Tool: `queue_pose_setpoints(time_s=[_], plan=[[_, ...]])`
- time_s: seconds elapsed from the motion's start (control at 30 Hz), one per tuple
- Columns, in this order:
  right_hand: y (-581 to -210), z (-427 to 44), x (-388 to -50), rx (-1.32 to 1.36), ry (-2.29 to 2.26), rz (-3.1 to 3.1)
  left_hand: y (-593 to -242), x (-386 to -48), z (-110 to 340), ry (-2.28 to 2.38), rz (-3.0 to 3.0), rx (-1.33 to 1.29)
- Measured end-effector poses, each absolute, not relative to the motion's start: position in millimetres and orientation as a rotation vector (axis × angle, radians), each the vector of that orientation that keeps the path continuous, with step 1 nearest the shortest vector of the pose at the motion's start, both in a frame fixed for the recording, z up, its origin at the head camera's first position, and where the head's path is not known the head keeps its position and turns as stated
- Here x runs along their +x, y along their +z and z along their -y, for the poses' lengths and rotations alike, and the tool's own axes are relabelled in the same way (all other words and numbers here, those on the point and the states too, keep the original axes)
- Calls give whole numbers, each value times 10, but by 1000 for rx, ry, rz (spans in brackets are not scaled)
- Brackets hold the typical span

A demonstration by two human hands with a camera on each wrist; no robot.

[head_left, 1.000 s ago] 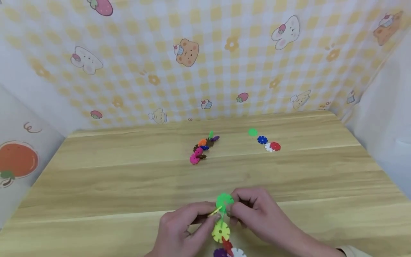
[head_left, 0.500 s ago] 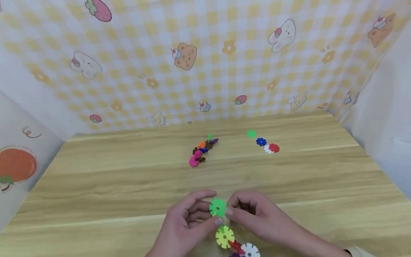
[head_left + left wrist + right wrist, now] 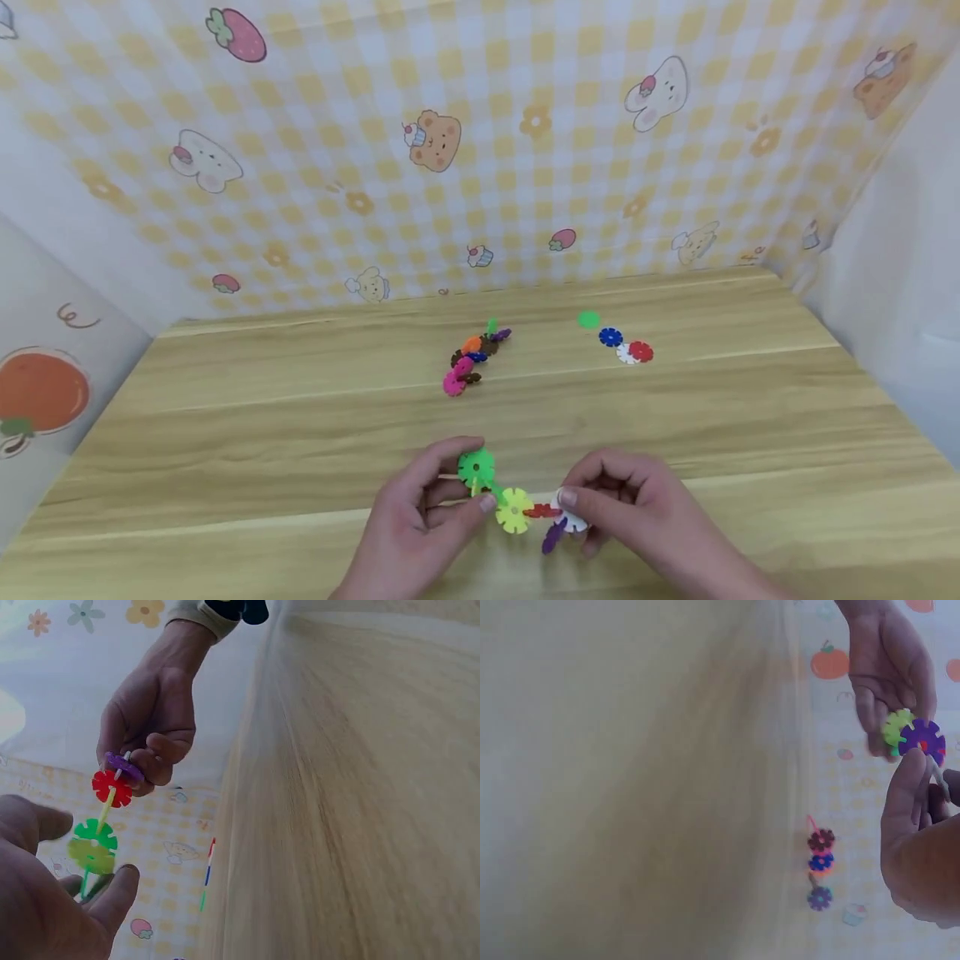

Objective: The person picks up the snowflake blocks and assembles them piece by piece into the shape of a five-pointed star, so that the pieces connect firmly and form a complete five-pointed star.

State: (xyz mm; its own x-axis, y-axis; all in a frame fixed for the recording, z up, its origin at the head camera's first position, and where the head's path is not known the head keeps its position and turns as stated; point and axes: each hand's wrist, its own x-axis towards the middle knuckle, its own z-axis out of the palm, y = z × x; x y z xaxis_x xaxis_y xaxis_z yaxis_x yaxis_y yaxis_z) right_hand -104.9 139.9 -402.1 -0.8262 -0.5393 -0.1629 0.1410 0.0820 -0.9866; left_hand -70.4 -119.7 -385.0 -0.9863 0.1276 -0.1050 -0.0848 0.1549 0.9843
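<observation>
A chain of notched plastic discs [image 3: 514,511] in green, yellow, red, purple and white stretches between both hands above the table. My left hand [image 3: 420,508] curves round its green end, thumb in front and fingers behind; in the left wrist view the green disc [image 3: 92,832] lies between thumb and fingers, with the index finger apart from it. At the other end my right hand [image 3: 637,508] pinches the white disc [image 3: 573,522] between thumb and fingers. Beside it the purple disc [image 3: 553,536] sticks out downward. The red disc [image 3: 542,511] links the white and yellow ones.
A second chain of joined discs [image 3: 463,367] in pink, brown, blue and orange lies mid-table, farther off. To its right lie a loose green disc [image 3: 588,319], a blue disc [image 3: 611,337], and a red disc [image 3: 641,352] overlapping a white one. A patterned cloth wall [image 3: 510,167] borders the wooden table.
The right hand has moved from the green end to the white disc. The chain has swung from hanging toward the near edge to lying crosswise; the left hand has shifted slightly left.
</observation>
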Motion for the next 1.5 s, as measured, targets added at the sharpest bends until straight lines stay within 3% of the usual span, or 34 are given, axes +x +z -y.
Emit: queue_pose_setpoints(time_s=[0.23,0.43,0.8,1.2,1.33,1.5], plan=[[-3916,-1341,-1126,-735,-1660,-2091,-3831,-725,1198,1463,-2582,401],[-3894,-1247,-1135,-904,-1611,-2143,-3815,-775,1151,1414,-2587,568],[-3839,-1184,-1210,-681,-1562,-2150,-3864,-780,1149,1559,-2423,533],[-4121,-2014,-2184,29,-1452,-2464,-3919,-804,1178,1688,-2399,485],[-4128,-2166,-2412,58,-1419,-2498,-3926,-820,1159,1674,-2441,434],[-4103,-2164,-2589,-92,-1268,-2603,-3905,-849,1184,1636,-2483,323]])
